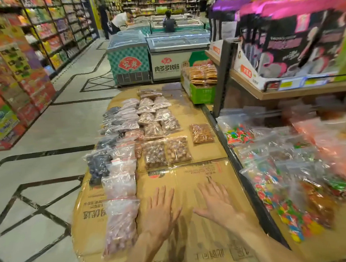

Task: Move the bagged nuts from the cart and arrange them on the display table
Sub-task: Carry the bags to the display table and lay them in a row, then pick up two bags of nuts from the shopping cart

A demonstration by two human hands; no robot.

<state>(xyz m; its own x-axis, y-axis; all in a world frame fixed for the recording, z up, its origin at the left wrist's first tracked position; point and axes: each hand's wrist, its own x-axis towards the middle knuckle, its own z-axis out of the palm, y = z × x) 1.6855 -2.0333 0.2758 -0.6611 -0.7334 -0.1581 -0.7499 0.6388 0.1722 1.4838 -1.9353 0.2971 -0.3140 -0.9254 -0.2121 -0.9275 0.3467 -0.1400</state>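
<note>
Supermarket aisle around us; flattened cardboard covers the display table (209, 242). Bagged nuts (153, 130) lie in rows at frame centre. Our left hand (161, 212) and right hand (216, 204) hover near the cardboard low in the frame, fingers spread, empty.

A supermarket: long shelves (59, 32) packed with coloured packets line a tiled aisle, glass-topped chest freezers (151, 55) stand in the middle, price tags (300, 82) edge a wooden shelf, and shoppers (169, 22) lean over the far freezers.
</note>
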